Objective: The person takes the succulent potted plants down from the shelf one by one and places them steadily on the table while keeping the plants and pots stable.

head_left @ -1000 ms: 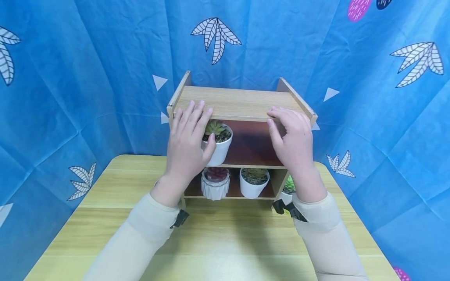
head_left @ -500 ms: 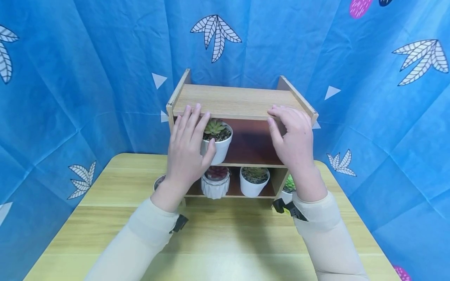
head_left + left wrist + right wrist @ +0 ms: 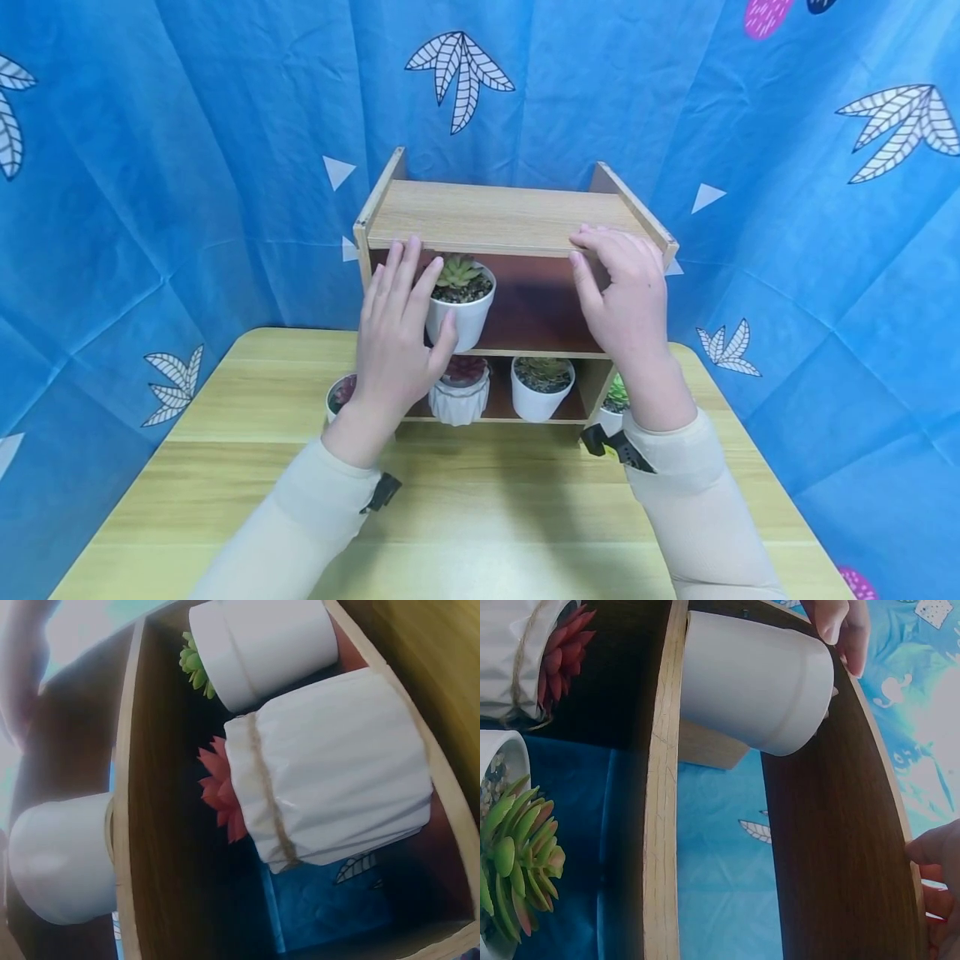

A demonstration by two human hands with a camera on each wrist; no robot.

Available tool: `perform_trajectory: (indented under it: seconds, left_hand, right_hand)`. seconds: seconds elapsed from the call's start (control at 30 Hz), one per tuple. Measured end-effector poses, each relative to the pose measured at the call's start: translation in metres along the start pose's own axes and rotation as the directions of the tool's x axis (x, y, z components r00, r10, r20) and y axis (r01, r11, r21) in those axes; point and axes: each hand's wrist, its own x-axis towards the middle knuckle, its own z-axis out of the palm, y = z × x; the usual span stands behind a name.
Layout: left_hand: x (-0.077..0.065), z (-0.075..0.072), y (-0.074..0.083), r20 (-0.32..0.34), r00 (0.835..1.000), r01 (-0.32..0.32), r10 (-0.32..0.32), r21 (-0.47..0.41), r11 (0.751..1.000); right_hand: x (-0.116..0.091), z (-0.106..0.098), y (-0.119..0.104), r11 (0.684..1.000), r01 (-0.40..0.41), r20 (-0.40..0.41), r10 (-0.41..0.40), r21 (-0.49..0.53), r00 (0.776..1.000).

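Observation:
A wooden shelf unit stands on the table. My right hand grips the front edge of its top board near the right end, fingers over the top and thumb below. My left hand is at the left front, fingers extended upward, fingertips right at the top board's edge and thumb overlapping a white succulent pot on the middle shelf. On the lower shelf sit a pleated white pot tied with twine, holding a red succulent, and a plain white pot with a green succulent.
Outside the unit, a pot with a purplish plant stands at the left, partly behind my left wrist. Another pot with a green plant stands at the right, partly behind my right arm. Blue patterned cloth surrounds the wooden table.
My left hand has slid down from the top board, its fingertips now lower at the front edge. More of the pot outside at the left shows. My right hand stays in place.

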Motion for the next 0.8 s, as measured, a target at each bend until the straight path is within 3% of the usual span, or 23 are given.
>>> perform_trajectory:
  seconds: [0.2, 0.57, 0.8]
  left_hand:
    - [-0.008, 0.003, 0.001, -0.006, 0.999, 0.036, -0.036, -0.025, 0.999]
    - [-0.021, 0.010, 0.001, 0.042, 0.995, 0.094, -0.092, -0.063, 0.994]
    - [-0.023, 0.012, 0.001, 0.151, 0.971, 0.197, -0.185, -0.072, 0.978]
  right_hand:
    - [0.000, 0.000, 0.000, 1.000, -0.002, -0.004, 0.002, 0.005, 1.000]
    - [0.000, 0.000, 0.000, 1.000, 0.001, 0.000, -0.001, 0.002, 1.000]
    - [0.000, 0.000, 0.000, 1.000, -0.001, -0.002, 0.001, 0.002, 1.000]
